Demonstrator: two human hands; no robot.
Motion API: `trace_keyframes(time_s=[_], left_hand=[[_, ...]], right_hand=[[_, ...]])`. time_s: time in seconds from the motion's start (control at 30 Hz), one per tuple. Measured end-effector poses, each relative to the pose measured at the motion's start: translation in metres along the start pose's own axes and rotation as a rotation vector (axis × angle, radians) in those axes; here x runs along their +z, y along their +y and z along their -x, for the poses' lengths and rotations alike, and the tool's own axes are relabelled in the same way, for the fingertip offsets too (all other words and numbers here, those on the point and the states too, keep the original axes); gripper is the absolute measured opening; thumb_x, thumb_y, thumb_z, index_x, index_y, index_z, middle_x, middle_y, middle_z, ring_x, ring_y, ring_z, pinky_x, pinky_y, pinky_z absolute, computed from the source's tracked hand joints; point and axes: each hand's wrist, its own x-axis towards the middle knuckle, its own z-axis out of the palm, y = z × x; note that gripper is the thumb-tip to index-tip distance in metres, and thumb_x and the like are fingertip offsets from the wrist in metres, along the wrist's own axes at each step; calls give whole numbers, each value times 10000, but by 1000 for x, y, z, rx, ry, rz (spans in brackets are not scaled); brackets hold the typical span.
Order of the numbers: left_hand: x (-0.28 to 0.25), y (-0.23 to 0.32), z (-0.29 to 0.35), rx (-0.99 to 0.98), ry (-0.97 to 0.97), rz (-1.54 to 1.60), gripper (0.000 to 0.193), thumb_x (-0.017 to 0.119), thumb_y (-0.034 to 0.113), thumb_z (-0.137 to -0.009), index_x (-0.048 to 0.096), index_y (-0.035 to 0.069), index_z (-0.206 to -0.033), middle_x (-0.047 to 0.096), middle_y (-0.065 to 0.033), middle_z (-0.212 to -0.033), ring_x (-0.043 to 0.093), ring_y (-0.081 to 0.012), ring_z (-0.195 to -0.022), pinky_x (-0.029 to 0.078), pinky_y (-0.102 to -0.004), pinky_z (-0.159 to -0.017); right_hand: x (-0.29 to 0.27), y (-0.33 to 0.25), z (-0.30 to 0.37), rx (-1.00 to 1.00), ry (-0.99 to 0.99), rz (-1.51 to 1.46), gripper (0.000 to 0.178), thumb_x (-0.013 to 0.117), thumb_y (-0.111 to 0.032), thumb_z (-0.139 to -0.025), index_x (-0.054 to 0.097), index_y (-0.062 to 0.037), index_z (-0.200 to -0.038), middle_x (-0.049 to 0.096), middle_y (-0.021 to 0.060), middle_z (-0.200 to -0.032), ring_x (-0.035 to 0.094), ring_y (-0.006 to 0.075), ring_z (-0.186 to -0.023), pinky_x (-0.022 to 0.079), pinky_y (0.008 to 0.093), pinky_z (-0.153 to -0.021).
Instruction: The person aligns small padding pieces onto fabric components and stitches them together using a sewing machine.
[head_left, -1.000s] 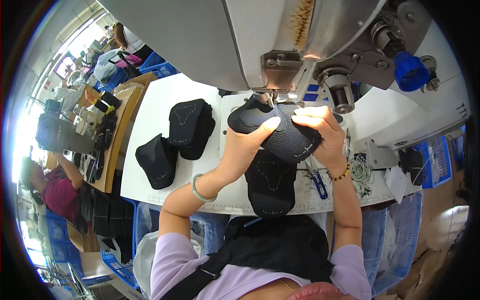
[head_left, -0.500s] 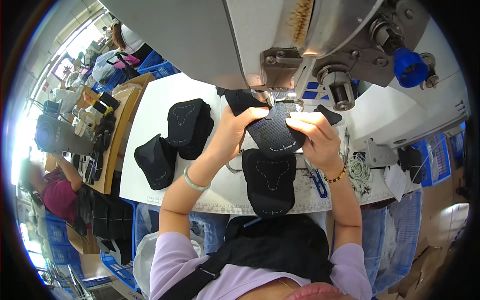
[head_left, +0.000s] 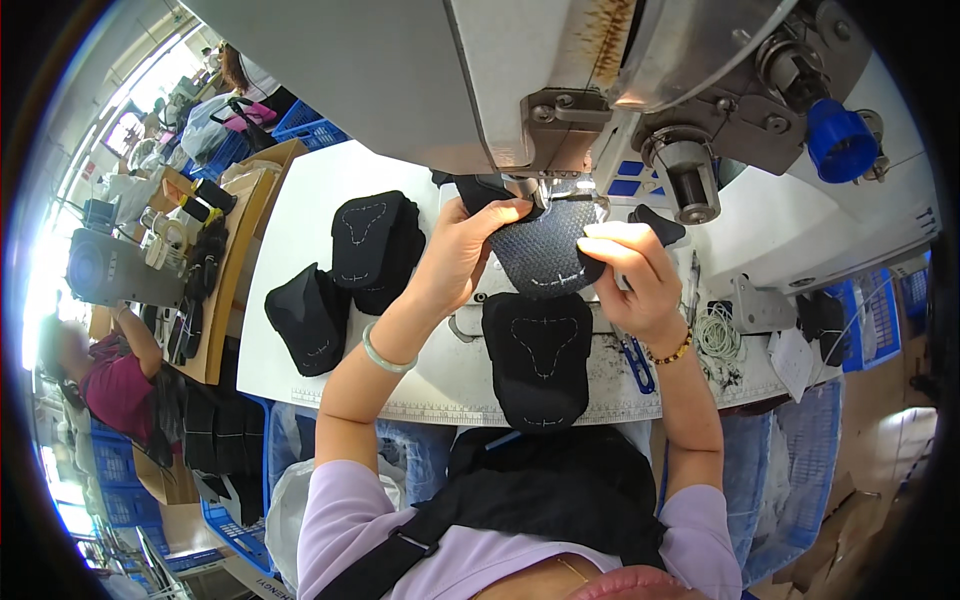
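A black textured fabric piece point(head_left: 543, 252) with white stitch marks near its front edge lies under the needle area of a sewing machine point(head_left: 350, 75). My left hand point(head_left: 452, 255) pinches its left side, thumb on top near the presser foot point(head_left: 548, 192). At the piece's right edge, my right hand point(head_left: 638, 272) grips with thumb and fingers pressed together. Directly in front of it sits a stack of black fabric pieces point(head_left: 538, 360) with white stitched outlines. More black pieces point(head_left: 375, 245) are stacked left of my left forearm, beside a smaller black pile point(head_left: 307, 320).
Blue thread snips point(head_left: 637, 365) and a coil of pale cord point(head_left: 718, 335) lie right of my right hand. The white table point(head_left: 425, 400) has a ruler along its front edge. Blue crates point(head_left: 800, 450) stand at the right. A co-worker point(head_left: 120, 390) sits at the left.
The fabric piece has moved slightly away from me, farther under the machine. My left hand has shifted with it; my right hand stays at its right edge. The whole view has shifted a little.
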Motion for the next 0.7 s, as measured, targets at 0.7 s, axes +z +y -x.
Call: trace_keyframes(time_s=[0.7], left_hand=[[-84, 20, 29, 748, 589, -1589, 360, 614, -36, -743, 589, 29, -1096, 587, -165, -1038, 601, -198, -913, 498, -285, -766]], right_hand=[[-51, 20, 12, 595, 21, 143, 166, 598, -16, -795, 552, 0, -954, 568, 75, -876, 542, 134, -673, 448, 239, -630]])
